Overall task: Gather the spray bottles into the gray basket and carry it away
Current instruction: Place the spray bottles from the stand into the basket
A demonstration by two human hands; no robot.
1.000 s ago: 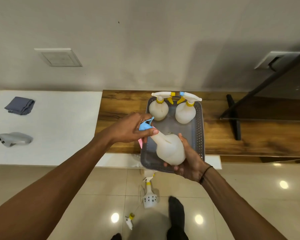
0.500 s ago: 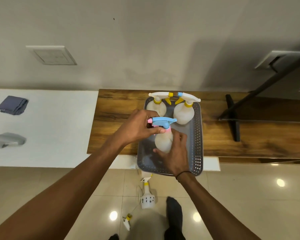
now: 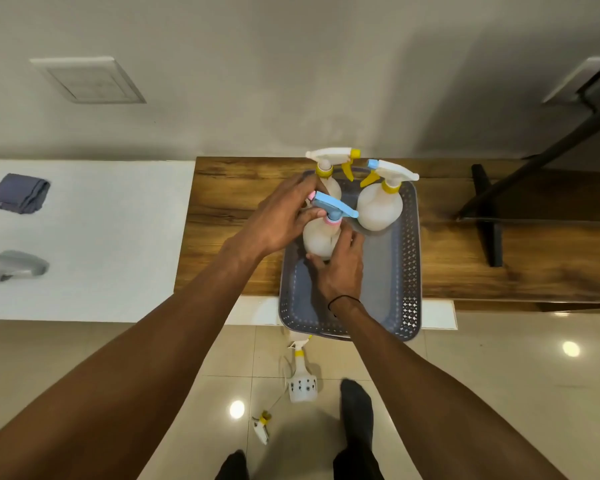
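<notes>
The gray basket (image 3: 407,271) rests on the wooden counter (image 3: 236,199), its near end jutting past the edge. Two white spray bottles with yellow collars stand at its far end, one at the left (image 3: 328,164) and one at the right (image 3: 380,206). A third white bottle with a blue trigger head (image 3: 321,237) stands upright in the basket's left middle. My left hand (image 3: 281,216) grips its blue head and neck. My right hand (image 3: 342,268) presses against the lower body of that bottle from the near side.
A white surface (image 3: 101,237) to the left holds a folded gray cloth (image 3: 18,192) and a gray device (image 3: 11,265). On the tiled floor lie a small spotted spray bottle (image 3: 302,379) and a loose spray head (image 3: 261,426). A black stand (image 3: 485,220) occupies the counter's right.
The blue-headed bottle went from lying tilted over the basket to standing upright inside it, shifted toward the far left. Both hands followed it deeper into the basket.
</notes>
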